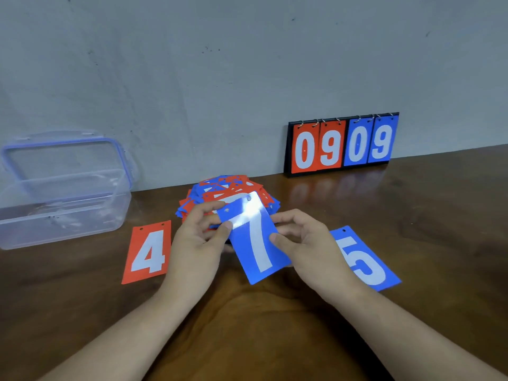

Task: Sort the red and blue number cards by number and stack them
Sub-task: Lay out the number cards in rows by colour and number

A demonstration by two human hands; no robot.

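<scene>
At frame centre we pinch the blue 7 card by both side edges, left hand and right hand. Its long axis runs nearly up-frame, with the holed end tipped slightly left toward the mixed pile behind. On the table, the red 4 card lies left and the blue 5 card right.

Moderate, even indoor light from above; shadows soft, no hard edges. White glare patch on upper part of the blue card with a white 7. Glossy dark-brown wooden table mirrors the red-and-blue flip scoreboard. Whole pic slightly soft; wide-angle bend twd edges.
</scene>
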